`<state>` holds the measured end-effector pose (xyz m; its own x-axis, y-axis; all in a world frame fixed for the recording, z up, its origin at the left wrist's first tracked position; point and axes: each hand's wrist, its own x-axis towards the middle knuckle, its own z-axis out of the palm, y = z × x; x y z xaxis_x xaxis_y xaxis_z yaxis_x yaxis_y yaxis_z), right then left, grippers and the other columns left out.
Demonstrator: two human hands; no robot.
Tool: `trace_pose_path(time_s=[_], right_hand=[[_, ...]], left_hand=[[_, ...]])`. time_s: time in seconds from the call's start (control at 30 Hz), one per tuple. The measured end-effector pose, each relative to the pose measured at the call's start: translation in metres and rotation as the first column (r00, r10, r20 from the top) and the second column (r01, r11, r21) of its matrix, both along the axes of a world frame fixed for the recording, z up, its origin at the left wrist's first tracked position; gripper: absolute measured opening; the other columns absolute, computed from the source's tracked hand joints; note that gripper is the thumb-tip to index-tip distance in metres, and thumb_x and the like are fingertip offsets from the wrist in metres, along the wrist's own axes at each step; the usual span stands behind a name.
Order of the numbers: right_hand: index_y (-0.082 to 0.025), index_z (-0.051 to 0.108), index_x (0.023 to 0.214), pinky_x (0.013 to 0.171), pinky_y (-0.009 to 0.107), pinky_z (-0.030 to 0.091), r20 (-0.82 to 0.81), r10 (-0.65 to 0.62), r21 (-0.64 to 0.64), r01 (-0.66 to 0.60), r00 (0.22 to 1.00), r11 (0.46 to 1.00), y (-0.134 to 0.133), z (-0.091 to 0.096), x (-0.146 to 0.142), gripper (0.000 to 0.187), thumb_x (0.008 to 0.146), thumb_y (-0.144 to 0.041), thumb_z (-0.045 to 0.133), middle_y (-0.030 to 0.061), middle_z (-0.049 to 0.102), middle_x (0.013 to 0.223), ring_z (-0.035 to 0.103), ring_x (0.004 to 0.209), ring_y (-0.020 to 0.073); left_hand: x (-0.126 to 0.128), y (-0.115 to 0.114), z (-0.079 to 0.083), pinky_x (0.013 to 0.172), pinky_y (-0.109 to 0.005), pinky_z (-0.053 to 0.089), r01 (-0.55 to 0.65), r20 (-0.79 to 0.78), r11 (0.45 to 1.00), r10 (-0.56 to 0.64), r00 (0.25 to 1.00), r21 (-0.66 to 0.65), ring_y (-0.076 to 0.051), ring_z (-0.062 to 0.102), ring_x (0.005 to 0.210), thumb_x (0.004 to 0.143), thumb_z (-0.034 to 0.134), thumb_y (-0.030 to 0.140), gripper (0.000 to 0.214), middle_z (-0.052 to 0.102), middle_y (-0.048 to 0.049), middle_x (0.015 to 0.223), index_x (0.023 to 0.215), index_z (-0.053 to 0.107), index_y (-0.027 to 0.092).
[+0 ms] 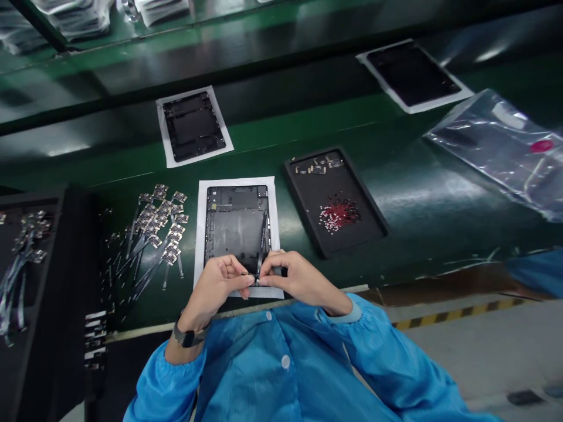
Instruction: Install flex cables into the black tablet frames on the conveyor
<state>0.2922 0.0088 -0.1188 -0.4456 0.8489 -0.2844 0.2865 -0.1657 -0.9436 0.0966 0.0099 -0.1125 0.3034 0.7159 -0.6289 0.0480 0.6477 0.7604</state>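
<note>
A black tablet housing (235, 225) lies on a white sheet (201, 234) right in front of me. Over its near edge my left hand (222, 278) and my right hand (290, 274) meet, thumbs and fingertips pinched. Between them is a small circuit board (255, 280) with a dark flat cable (263, 231) that runs up across the housing's right side. Both hands appear to grip the little board; my fingertips cover most of it. Left of the housing lie several similar boards with flat cables (153, 223), loosely piled.
A black tray (308, 217) on the right holds red-and-black wires (341, 214) and small boards (319, 167). Two more housings on white sheets, one (193, 126) at back left, one (413, 73) at back right. A clear plastic bag (497, 152) lies right; a dark bin (57, 246) stands left.
</note>
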Motion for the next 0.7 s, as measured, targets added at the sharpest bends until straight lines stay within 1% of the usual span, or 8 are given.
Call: trace_pose_path(time_s=[0.2,0.3,0.43,0.5,0.53,0.6,0.67,0.7], right_hand=[[-0.018,0.071,0.075,0.077,0.029,0.047,0.024,0.015,0.034,-0.016,1.0,0.999,0.0,-0.001,-0.002,0.006,0.081,-0.018,0.07,0.0014,0.066,0.076,0.059,0.074,0.0157],[-0.019,0.073,0.094,0.079,0.033,0.051,0.035,0.0,0.076,-0.002,0.999,0.997,0.001,0.004,0.004,0.013,0.082,-0.02,0.07,0.005,0.07,0.091,0.062,0.079,0.0177],[-0.026,0.067,0.125,0.092,0.04,0.053,0.067,-0.01,0.177,-0.002,0.998,0.984,0.01,0.025,0.035,0.038,0.088,-0.031,0.067,0.0101,0.065,0.125,0.059,0.116,0.0261],[-0.03,0.064,0.13,0.085,0.035,0.059,-0.032,0.211,0.122,-0.205,0.977,0.971,0.019,0.037,0.054,0.048,0.084,-0.039,0.072,0.0089,0.057,0.14,0.054,0.127,0.0283],[-0.029,0.063,0.131,0.078,0.031,0.061,-0.124,0.372,0.067,-0.366,0.92,0.928,0.024,0.04,0.062,0.053,0.082,-0.042,0.074,0.0093,0.055,0.142,0.057,0.125,0.0287],[-0.024,0.062,0.133,0.071,0.029,0.062,-0.336,0.612,-0.022,-0.656,0.715,0.754,0.035,0.04,0.072,0.062,0.077,-0.049,0.076,0.0133,0.058,0.139,0.065,0.115,0.029],[-0.018,0.057,0.137,0.07,0.03,0.062,-0.525,0.677,-0.043,-0.81,0.516,0.584,0.042,0.028,0.074,0.075,0.073,-0.05,0.079,0.0187,0.061,0.133,0.07,0.105,0.0297],[-0.017,0.053,0.138,0.068,0.03,0.062,-0.606,0.655,-0.028,-0.835,0.451,0.55,0.044,0.019,0.073,0.08,0.071,-0.049,0.082,0.0206,0.061,0.131,0.072,0.102,0.03]], left_hand=[[-0.001,0.001,0.001,0.052,-0.026,0.047,0.027,-0.077,0.999,-0.025,0.997,0.026,-0.015,0.06,0.05,0.063,0.079,0.03,0.025,0.068,-0.0033,0.056,0.067,0.057,0.017],[-0.013,0.0,0.008,0.057,-0.027,0.047,0.106,-0.275,0.978,-0.053,0.96,0.181,-0.016,0.061,0.061,0.066,0.076,0.031,0.019,0.074,-0.0065,0.078,0.071,0.064,0.017],[-0.034,0.015,0.024,0.076,-0.034,0.048,0.319,-0.631,0.845,0.028,0.775,0.43,-0.022,0.061,0.082,0.073,0.073,0.03,0.009,0.073,-0.0062,0.09,0.076,0.071,0.021],[-0.034,0.038,0.03,0.086,-0.038,0.046,0.406,-0.72,0.746,0.139,0.68,0.527,-0.025,0.06,0.092,0.08,0.068,0.027,0.007,0.071,-0.0069,0.09,0.081,0.071,0.022],[-0.031,0.053,0.03,0.09,-0.039,0.045,0.457,-0.746,0.69,0.183,0.64,0.561,-0.026,0.058,0.096,0.082,0.065,0.025,0.007,0.07,-0.0078,0.093,0.086,0.07,0.021],[-0.019,0.091,0.029,0.097,-0.04,0.041,0.57,-0.786,0.587,0.202,0.584,0.575,-0.028,0.055,0.105,0.083,0.062,0.018,0.014,0.068,-0.0108,0.103,0.096,0.068,0.018],[-0.005,0.132,0.024,0.1,-0.041,0.038,0.663,-0.838,0.55,0.136,0.528,0.508,-0.03,0.052,0.111,0.081,0.063,0.014,0.022,0.065,-0.014,0.113,0.103,0.066,0.015],[0.001,0.15,0.021,0.099,-0.041,0.038,0.694,-0.858,0.554,0.077,0.507,0.46,-0.03,0.052,0.111,0.079,0.065,0.012,0.024,0.066,-0.0145,0.111,0.103,0.066,0.015]])
